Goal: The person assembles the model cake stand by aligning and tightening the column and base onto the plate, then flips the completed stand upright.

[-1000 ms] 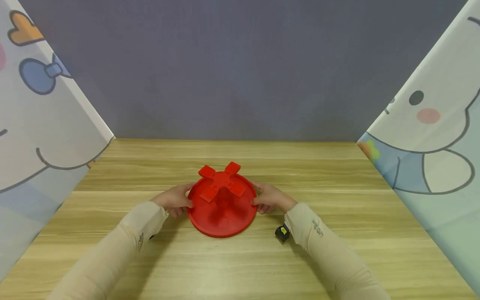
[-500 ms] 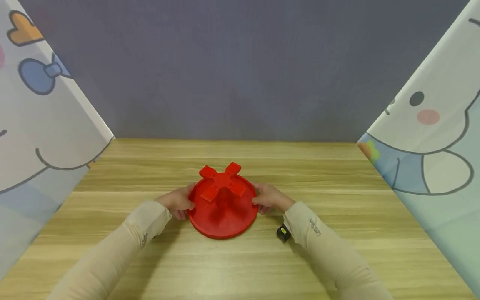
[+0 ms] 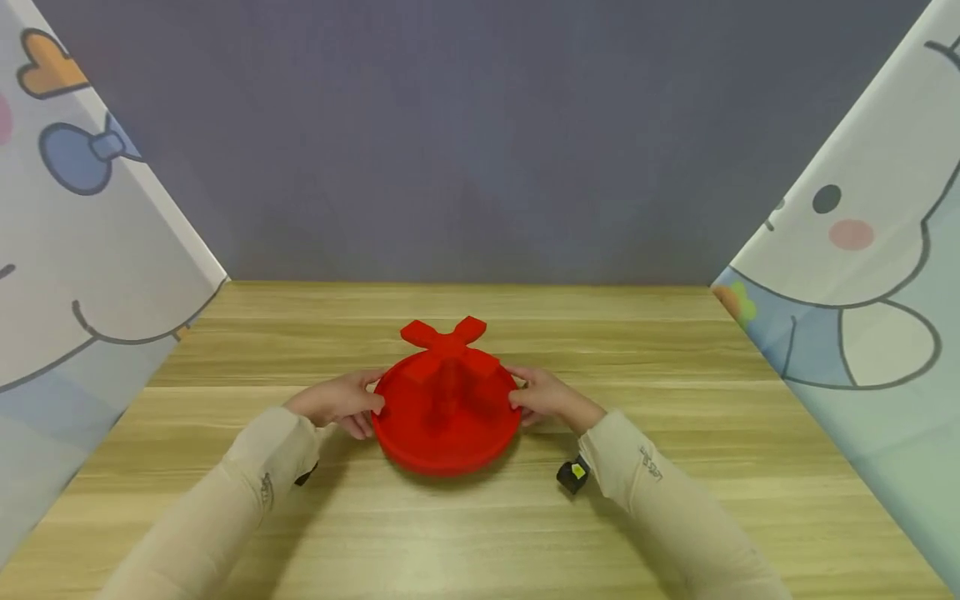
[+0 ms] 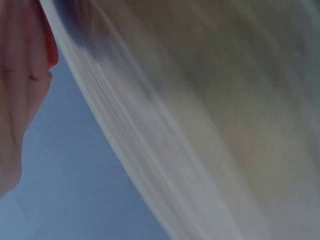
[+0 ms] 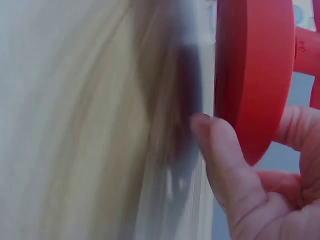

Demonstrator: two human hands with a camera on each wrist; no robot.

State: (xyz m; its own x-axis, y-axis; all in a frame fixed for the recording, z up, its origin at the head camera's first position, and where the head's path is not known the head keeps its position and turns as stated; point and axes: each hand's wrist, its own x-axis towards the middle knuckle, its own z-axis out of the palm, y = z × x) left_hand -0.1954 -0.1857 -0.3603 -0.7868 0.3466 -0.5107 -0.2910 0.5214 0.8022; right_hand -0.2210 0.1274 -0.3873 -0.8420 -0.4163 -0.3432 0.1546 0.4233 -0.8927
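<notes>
A red round dish-like base [image 3: 442,450] sits between both hands near the table's middle. From its centre rises a post topped by a four-armed red cross [image 3: 447,343]. At the left rim my left hand [image 3: 341,402] grips it, thumb on top and fingers reaching underneath. My right hand [image 3: 551,396] pinches the opposite rim the same way. In the right wrist view, the thick red rim [image 5: 265,75] stands slightly apart from the tabletop, held by the right hand [image 5: 240,190]. Only the left hand's fingers [image 4: 20,85] and a sliver of red show in the left wrist view.
Under the hands is a wood-grain table [image 3: 450,542]. A dark grey panel [image 3: 465,150] stands behind it, and cartoon-printed panels [image 3: 832,333] slant along both sides. A small black wrist device [image 3: 573,475] sits below the right cuff.
The red piece has risen slightly and tipped, so its cross looks flatter and higher in the head view. Both hands have moved a little outward with it, still gripping the rim.
</notes>
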